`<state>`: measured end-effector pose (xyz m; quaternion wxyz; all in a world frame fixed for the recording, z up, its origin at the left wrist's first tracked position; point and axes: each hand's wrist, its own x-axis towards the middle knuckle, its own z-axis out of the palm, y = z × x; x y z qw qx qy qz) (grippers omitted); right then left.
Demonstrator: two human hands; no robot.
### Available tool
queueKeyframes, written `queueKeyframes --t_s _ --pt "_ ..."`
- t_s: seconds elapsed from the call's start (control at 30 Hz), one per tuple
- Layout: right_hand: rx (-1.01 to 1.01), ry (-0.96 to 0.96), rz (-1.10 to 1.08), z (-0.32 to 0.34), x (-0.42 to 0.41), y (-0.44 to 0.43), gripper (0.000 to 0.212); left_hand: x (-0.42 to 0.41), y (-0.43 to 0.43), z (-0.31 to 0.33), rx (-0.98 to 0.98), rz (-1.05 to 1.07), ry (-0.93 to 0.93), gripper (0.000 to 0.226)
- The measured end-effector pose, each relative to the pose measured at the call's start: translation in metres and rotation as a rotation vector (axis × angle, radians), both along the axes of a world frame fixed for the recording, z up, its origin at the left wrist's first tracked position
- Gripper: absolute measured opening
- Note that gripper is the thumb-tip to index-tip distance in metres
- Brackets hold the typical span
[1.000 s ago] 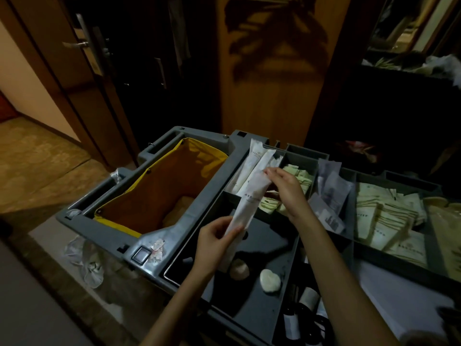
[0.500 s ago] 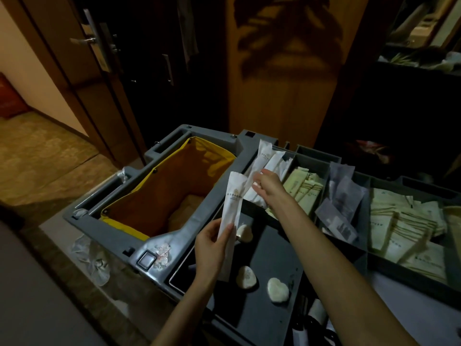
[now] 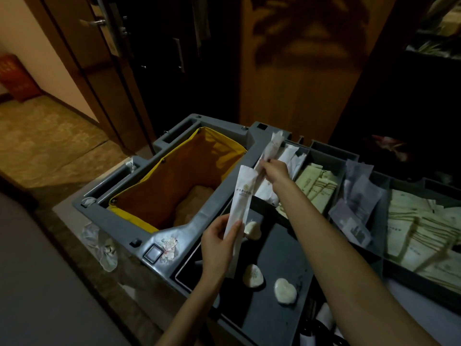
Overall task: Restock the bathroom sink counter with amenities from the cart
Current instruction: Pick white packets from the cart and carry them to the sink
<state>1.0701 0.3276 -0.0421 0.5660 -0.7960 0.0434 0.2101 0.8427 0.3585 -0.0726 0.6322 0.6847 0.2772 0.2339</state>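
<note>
**Grey moulded-plastic cart (image 3: 129, 216), viewed from above.** The left grip (image 3: 218, 243) is closed round the lower part of a long, narrow white paper sachet (image 3: 243, 196). The sachet is held upright with a slight tilt, and a small gold emblem and a line of print are seen near its upper end. The right grip (image 3: 274, 171), beyond and to the right of the left, is pinched on a second white sachet (image 3: 272, 146) of the same slim shape. Its top stands above a far compartment in which further white sachets (image 3: 290, 156) are stacked. Just below and to the right of the left grip lies a dark, flat, matt tray (image 3: 274, 250), on which pale heart-shaped soaps (image 3: 253, 275) are scattered apart. To the left of both grips a deep bin is set, lined with a smooth yellow fabric bag (image 3: 179, 176). To the right of the right grip, compartments are filled with flat cream packets (image 3: 314, 186), crinkled grey-lilac film sachets (image 3: 359, 193) and, farthest off, layered cream envelopes (image 3: 419, 236).
</note>
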Motion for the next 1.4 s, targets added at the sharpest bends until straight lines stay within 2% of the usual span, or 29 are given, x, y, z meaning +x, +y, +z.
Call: queueKeyframes --t_s 0.13,0.3,0.47,0.63,0.77,0.97,1.07,1.2,1.4 --pt "0.092 0.016 0.036 -0.004 -0.001 -0.004 0.031 -0.001 -0.001 0.003 0.002 -0.003 -0.002 0.014" --pt "0.100 0.017 0.072 -0.004 -0.007 -0.013 0.031 0.000 -0.002 0.006 0.009 0.019 -0.015 0.015" --pt "0.380 0.075 0.057 0.006 -0.020 -0.031 0.028 -0.002 -0.003 0.010 -0.017 -0.034 -0.020 0.014" --pt "0.317 -0.062 0.079 0.024 -0.046 -0.052 0.015 -0.003 -0.003 0.016 -0.084 -0.044 -0.048 0.012" --pt "0.259 -0.128 0.094 0.029 -0.077 -0.078 0.014 -0.003 -0.002 0.016 -0.091 -0.084 -0.067 0.015" --pt "0.288 -0.064 0.245 0.021 -0.128 -0.100 0.009 -0.001 0.000 0.010 -0.067 -0.193 -0.081 0.037" --pt "0.332 -0.026 0.237 0.012 -0.151 -0.105 0.014 -0.003 -0.001 0.011 -0.082 -0.242 -0.100 0.038" --pt "0.434 0.037 0.153 -0.003 -0.165 -0.107 0.010 -0.003 -0.002 0.010 -0.102 -0.318 -0.085 0.043" --pt "0.467 0.038 0.184 -0.006 -0.164 -0.105 0.010 -0.004 -0.001 0.013 -0.209 -0.278 -0.088 0.040"
